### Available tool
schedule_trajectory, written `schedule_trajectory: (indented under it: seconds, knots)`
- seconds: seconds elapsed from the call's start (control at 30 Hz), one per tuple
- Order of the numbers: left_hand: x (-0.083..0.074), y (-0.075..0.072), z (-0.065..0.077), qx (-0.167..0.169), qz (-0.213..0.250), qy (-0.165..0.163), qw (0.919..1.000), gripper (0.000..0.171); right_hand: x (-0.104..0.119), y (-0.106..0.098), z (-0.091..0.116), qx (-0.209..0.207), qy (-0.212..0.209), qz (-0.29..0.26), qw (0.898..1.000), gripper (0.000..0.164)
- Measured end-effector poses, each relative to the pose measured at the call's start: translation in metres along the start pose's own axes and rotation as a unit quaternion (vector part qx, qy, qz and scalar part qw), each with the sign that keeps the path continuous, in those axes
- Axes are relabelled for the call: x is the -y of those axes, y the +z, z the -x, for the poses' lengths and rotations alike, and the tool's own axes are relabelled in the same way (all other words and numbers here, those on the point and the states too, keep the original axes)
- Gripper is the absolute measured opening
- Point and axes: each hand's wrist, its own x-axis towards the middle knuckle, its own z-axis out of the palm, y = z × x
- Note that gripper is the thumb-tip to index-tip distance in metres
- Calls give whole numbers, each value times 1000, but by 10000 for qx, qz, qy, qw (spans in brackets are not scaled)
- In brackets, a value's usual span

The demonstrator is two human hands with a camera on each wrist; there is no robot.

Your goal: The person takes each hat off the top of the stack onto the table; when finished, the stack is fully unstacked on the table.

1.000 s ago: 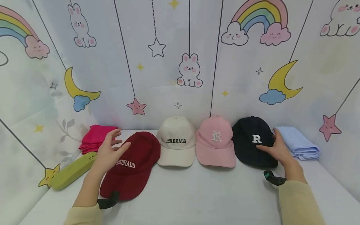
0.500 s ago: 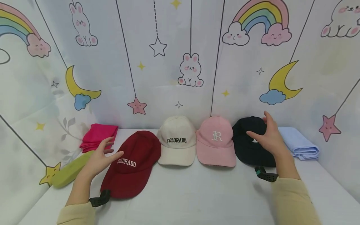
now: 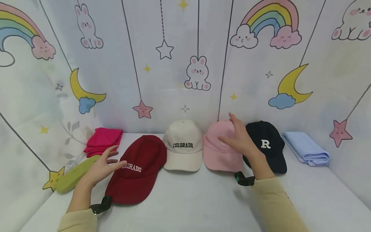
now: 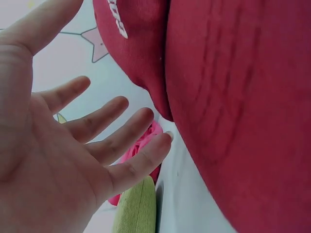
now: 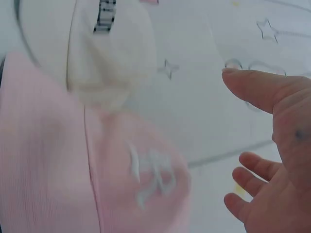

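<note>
Hovering with spread, relaxed fingers [image 3: 232,118] that hold nothing, the right hand [image 3: 239,139] hangs just above the crown of the pink cap [image 3: 218,154], palm turned left toward it; whether skin meets cloth cannot be told. That cap sits in the far row on the tabletop [image 3: 197,199], its brim pointing near, between the cream cap [image 3: 183,146] on its left and the navy cap [image 3: 266,145] on its right. The left hand [image 3: 102,165], also splayed and holding nothing, floats beside the left flank of the maroon cap [image 3: 139,169], apart from it, with the green case [image 3: 73,174] and the folded pink cloth [image 3: 102,140] farther left. The right hand is clearly the nearer to the pink cap.
</note>
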Motion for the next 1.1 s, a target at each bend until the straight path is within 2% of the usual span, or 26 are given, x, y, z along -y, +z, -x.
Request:
schedule_trajectory:
  seconds: [0.4, 0.57, 0.77, 0.93, 1.1]
  knots:
    - [6, 6, 0, 201, 155, -113, 9996, 100, 71, 83, -28, 392, -481, -671, 9958, 97]
    - [6, 7, -2, 245, 270, -75, 9993, 100, 94, 119, -29, 710, -573, -1016, 9906, 90]
    - [9, 7, -1, 360, 397, -81, 9985, 100, 111, 158, -21, 1257, -435, -1448, 9805, 84]
    - [10, 4, -1, 381, 358, -49, 9986, 99, 120, 178, -18, 1591, -437, -1449, 9756, 82]
    - [11, 1, 0, 360, 321, 11, 9988, 96, 126, 185, -16, 1846, -343, -1139, 9756, 81]
